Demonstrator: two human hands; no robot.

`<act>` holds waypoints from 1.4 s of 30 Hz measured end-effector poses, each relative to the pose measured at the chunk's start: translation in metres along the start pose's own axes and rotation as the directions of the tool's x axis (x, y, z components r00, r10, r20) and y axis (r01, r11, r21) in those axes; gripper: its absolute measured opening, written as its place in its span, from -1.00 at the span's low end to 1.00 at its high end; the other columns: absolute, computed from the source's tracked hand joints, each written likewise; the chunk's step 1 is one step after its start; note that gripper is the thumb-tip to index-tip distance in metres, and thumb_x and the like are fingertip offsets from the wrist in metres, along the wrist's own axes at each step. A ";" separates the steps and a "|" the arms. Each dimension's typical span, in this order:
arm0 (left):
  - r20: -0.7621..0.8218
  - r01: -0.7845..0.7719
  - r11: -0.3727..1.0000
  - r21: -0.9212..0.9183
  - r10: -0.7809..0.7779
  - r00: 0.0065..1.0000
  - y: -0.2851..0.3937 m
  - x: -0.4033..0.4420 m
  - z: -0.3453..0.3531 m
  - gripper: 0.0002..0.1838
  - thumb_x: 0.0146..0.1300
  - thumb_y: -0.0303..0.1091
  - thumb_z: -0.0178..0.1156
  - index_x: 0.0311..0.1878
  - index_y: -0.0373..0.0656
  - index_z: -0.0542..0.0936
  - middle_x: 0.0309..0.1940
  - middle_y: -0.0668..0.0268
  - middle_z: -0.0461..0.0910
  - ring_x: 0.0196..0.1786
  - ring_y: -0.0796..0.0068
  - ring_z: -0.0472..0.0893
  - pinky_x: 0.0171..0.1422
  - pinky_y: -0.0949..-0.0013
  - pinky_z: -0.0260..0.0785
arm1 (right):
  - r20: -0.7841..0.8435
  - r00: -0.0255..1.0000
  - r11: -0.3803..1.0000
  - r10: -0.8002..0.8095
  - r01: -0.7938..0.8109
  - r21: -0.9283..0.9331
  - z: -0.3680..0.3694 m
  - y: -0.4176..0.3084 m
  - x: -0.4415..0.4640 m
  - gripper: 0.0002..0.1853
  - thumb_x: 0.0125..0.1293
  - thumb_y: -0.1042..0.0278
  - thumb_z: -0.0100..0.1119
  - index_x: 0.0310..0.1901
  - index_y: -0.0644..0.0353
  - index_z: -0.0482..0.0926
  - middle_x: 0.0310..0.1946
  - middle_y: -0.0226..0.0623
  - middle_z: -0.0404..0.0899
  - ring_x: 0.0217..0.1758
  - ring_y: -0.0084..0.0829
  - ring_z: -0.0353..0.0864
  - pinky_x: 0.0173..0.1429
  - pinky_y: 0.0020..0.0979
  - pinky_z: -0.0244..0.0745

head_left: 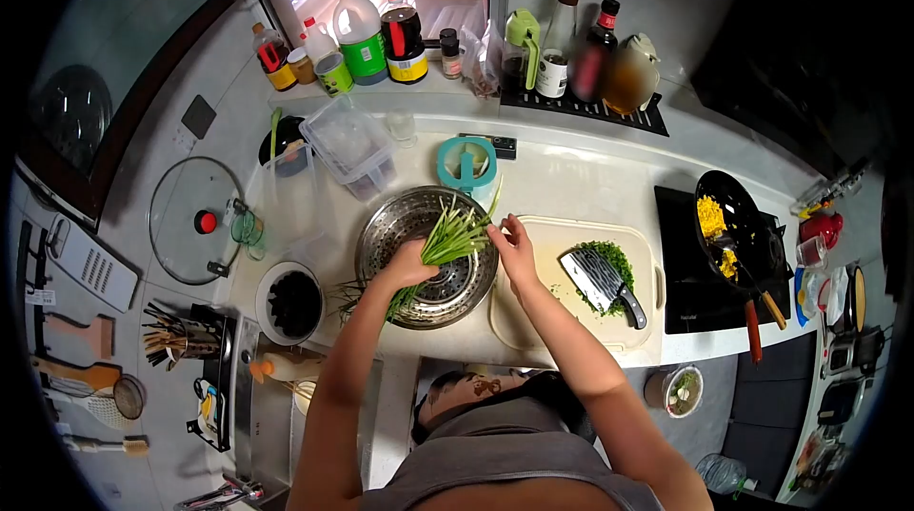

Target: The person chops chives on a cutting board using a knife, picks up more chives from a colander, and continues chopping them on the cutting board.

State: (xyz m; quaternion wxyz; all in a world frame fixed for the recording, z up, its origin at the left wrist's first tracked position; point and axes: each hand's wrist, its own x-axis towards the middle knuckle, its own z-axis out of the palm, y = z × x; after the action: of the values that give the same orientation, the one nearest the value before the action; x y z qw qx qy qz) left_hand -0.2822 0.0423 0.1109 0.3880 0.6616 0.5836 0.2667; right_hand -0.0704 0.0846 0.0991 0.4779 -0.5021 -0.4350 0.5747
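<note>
My left hand (409,265) is wrapped round a bunch of green stalks (455,237) above a metal colander (381,226). The pale cut ends point up and right, and the leafy ends hang down left over the rim. My right hand (515,249) is at the colander's right edge, its fingertips pinched at the end of a stalk by the bunch. To the right, on a cream cutting board (533,321), a cleaver (598,278) lies over chopped greens (619,264).
A black pan (738,202) with yellow food sits on the cooktop (681,292) at right. A teal-lidded jug (466,166) stands behind the colander. Left are clear containers (347,145) and a white bowl with dark contents (290,305). Bottles (360,40) line the back ledge.
</note>
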 end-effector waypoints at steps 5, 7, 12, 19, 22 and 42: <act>0.161 0.128 0.982 -0.137 -0.106 0.981 0.006 -0.004 0.008 -0.62 -0.09 -0.50 0.25 -0.11 -0.27 0.51 -0.28 0.25 0.59 -0.24 0.52 0.52 -0.09 0.43 0.35 | 0.144 0.990 0.987 0.001 -0.024 0.160 -0.011 0.008 0.012 -0.68 0.26 0.26 0.13 -0.06 0.32 0.53 -0.23 -0.35 0.60 -0.10 -0.57 0.47 0.06 -0.52 0.31; 0.210 0.132 0.945 -0.298 -0.070 0.975 -0.001 -0.001 0.015 -0.62 -0.06 -0.50 0.29 -0.10 -0.29 0.50 -0.26 0.28 0.59 -0.22 0.54 0.52 -0.06 0.44 0.35 | 0.069 0.998 0.975 0.002 -0.018 0.223 -0.011 0.005 0.009 -0.80 0.30 0.31 0.05 -0.24 0.24 0.59 -0.32 -0.46 0.62 -0.26 -0.66 0.45 -0.10 -0.59 0.29; 0.240 0.148 0.930 -0.335 -0.068 0.968 -0.016 0.000 0.006 -0.60 -0.02 -0.53 0.29 -0.05 -0.31 0.47 -0.22 0.33 0.58 -0.20 0.57 0.51 -0.04 0.47 0.35 | -0.169 0.966 0.831 0.196 -0.072 0.551 -0.045 0.014 0.021 -0.87 0.33 0.31 -0.06 -0.22 0.12 0.46 -0.32 -0.37 0.60 -0.37 -0.55 0.49 -0.32 -0.58 0.30; -0.046 0.106 0.871 -0.479 -0.146 0.988 -0.036 0.002 -0.017 -0.68 0.01 -0.57 0.23 -0.10 -0.28 0.50 -0.26 0.30 0.59 -0.24 0.55 0.56 -0.10 0.45 0.41 | -0.428 0.830 0.757 0.357 0.011 0.654 -0.110 0.013 0.022 -0.74 0.31 0.25 -0.15 -0.04 0.15 0.32 -0.24 -0.30 0.49 -0.29 -0.39 0.55 -0.33 -0.42 0.39; -0.155 0.041 0.861 -0.506 -0.137 0.978 -0.038 0.010 -0.022 -0.71 0.03 -0.57 0.20 -0.12 -0.28 0.50 -0.32 0.29 0.59 -0.33 0.54 0.57 -0.20 0.46 0.42 | -0.357 0.888 0.825 0.291 -0.043 0.564 -0.101 0.002 0.011 -0.73 0.30 0.21 -0.11 -0.04 0.13 0.38 -0.34 -0.33 0.55 -0.34 -0.46 0.55 -0.34 -0.45 0.39; -0.175 -0.107 0.956 0.273 0.159 0.972 0.064 0.024 0.063 -0.56 -0.04 -0.35 0.16 -0.03 -0.24 0.42 -0.23 0.09 0.48 -0.15 -0.01 0.49 -0.05 0.14 0.38 | 0.270 0.934 0.779 0.235 -0.347 0.523 0.001 -0.009 -0.024 -0.75 0.26 0.34 0.09 -0.06 0.19 0.40 -0.20 -0.33 0.53 -0.13 -0.41 0.52 -0.05 -0.34 0.46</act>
State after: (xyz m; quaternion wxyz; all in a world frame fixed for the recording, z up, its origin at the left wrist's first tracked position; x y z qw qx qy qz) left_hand -0.1907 0.0520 0.1260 0.2192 0.7156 0.6028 0.2765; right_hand -0.0697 0.0621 0.1124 0.4657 -0.3431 -0.2065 0.7891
